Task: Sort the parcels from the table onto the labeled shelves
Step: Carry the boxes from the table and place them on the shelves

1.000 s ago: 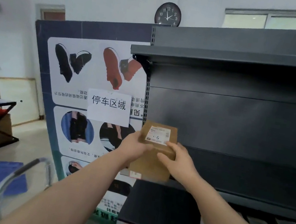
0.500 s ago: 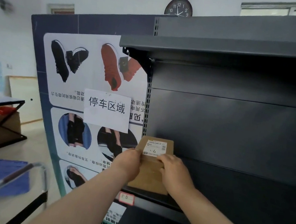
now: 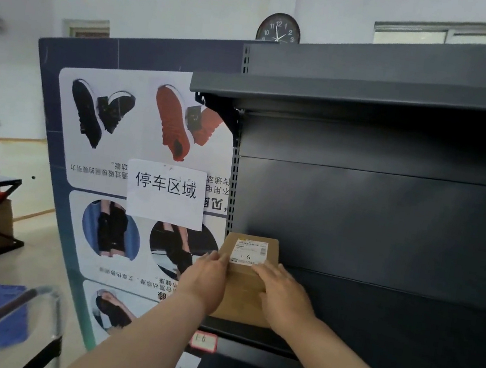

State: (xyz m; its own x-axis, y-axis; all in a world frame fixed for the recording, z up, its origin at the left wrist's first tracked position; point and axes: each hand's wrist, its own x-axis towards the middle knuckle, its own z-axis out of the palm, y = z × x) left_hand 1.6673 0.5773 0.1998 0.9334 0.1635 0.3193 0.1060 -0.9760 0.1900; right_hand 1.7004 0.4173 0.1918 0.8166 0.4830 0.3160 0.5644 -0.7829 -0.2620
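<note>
Placing step, by the look of it: brown parcel [image 3: 244, 295] with a white label [image 3: 249, 252] marked 6, at the near left corner of the dark shelf [image 3: 243, 335], just above a red-edged tag [image 3: 203, 340] seemingly reading 1-6. Gripped along its left edge by the left hand [image 3: 207, 280], fingers curled onto the front face. Pressed from the right by the right hand [image 3: 284, 295], fingers laid fairly straight, thumb hidden. Hard to tell whether fully settled on the board. Next, probably: push farther in from the lip, then loosen both hands without tipping it.
</note>
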